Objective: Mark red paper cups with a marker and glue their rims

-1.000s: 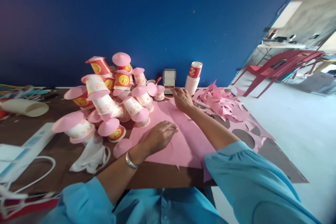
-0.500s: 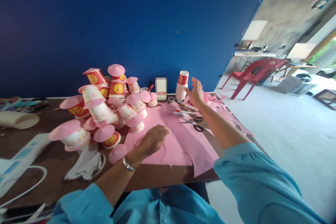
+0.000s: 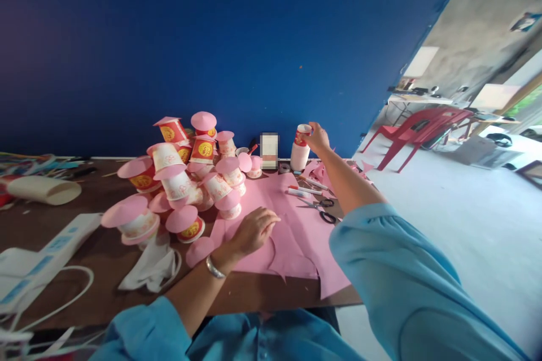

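Note:
At the back of the table, my right hand (image 3: pixel 318 138) grips the rim of a red and white paper cup (image 3: pixel 301 136). The cup is upright on top of a pale cylinder (image 3: pixel 300 156). My left hand (image 3: pixel 254 231), a silver bangle at its wrist, hovers over or rests on the pink paper sheets (image 3: pixel 292 256); its fingers are curled together and nothing shows in them. A cut curve runs through the paper beside that hand. To the left is a heap of paper cups (image 3: pixel 174 185) with pink cone tops, some printed red and gold, others white.
Scissors (image 3: pixel 325 210) and markers (image 3: pixel 298 193) lie right of the paper, near pink scraps (image 3: pixel 315 171). A tape roll (image 3: pixel 284 168) sits by the blurred box (image 3: pixel 269 152). On the left are a power strip (image 3: pixel 55 251), a white glove (image 3: pixel 151 265) and a cardboard tube (image 3: pixel 46 189).
My right hand has moved from beside the paper cup onto its rim and closed on it. My left hand stays over the pink paper. The view has shifted slightly.

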